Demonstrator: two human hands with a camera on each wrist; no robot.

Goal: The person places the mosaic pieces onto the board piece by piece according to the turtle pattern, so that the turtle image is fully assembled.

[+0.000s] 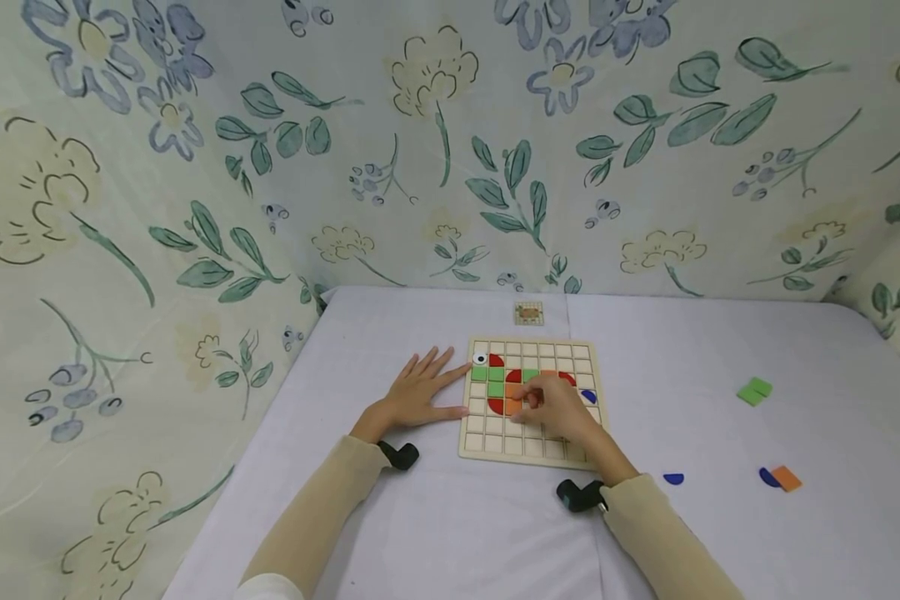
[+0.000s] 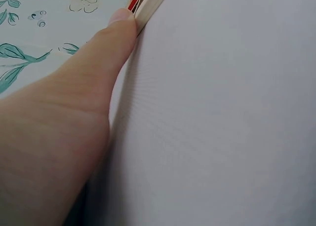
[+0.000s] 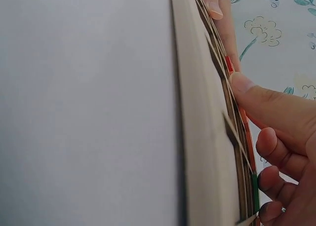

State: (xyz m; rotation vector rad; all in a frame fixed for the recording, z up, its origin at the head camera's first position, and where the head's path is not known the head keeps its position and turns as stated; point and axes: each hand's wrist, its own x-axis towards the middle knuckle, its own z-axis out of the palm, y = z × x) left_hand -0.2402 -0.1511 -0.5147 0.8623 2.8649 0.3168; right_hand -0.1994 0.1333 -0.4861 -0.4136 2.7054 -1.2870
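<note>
A wooden grid board [image 1: 487,447] lies on the table, with red quarter-round, green and orange square pieces set in its cells. A white eye piece [image 1: 480,359] sits in its top left corner, and a blue half-round piece [image 1: 588,397] lies near its right side. My left hand [image 1: 412,396] rests spread beside the board, its thumb [image 2: 121,26] and forefinger at the left edge. Over the board's middle, my right hand [image 1: 558,408] has thumb and forefinger around an orange square piece [image 1: 512,406]. Its other fingers [image 3: 276,179] are bent close over the board.
Behind the board lies a small pattern card [image 1: 528,313]. To the right are green squares [image 1: 754,391], a blue half-round [image 1: 673,478], and another blue half-round touching an orange square [image 1: 787,478]. A floral curtain [image 1: 435,167] hangs behind the white-clothed table [image 1: 420,533].
</note>
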